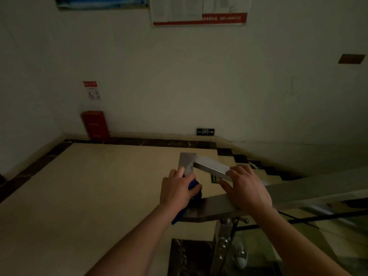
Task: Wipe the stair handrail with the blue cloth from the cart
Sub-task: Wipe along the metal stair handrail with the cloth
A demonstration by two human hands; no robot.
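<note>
Where a dim stairwell landing meets the descending flight, a person stands over the corner of a flat, brushed-metal handrail point(207, 165) with both bare arms stretched forward. The left hand point(177, 191) is clamped around a bunched blue cloth point(194, 185), fingers curled over the rail's near leg and thumb pressing the fabric from the right; a tail of the same cloth hangs below the wrist toward 6 o'clock. The right hand point(248, 188) lies palm-down just beside it at 3 o'clock, fingers loosely spread and slightly bent over the rail's slanting section, thumb pointing toward the cloth, gripping nothing that can be seen. The two hands sit near each other but apart, the rail's bright angled corner showing between and beyond them at 12 o'clock.

A small green-and-yellow floor marker point(216, 178) peeks out in the gap under the rail. Below the hands, at 6 o'clock, a metal post point(224, 242) with round fixings carries the rail. Across the beige tiled landing point(89, 186), edged in dark stone, a red cabinet point(95, 124) stands against the far wall at 10 o'clock, a red-and-white notice point(91, 90) above it. A dark exit sign point(205, 132) sits low on the wall at 12 o'clock, and posters point(199, 10) hang at the top of the scene.
</note>
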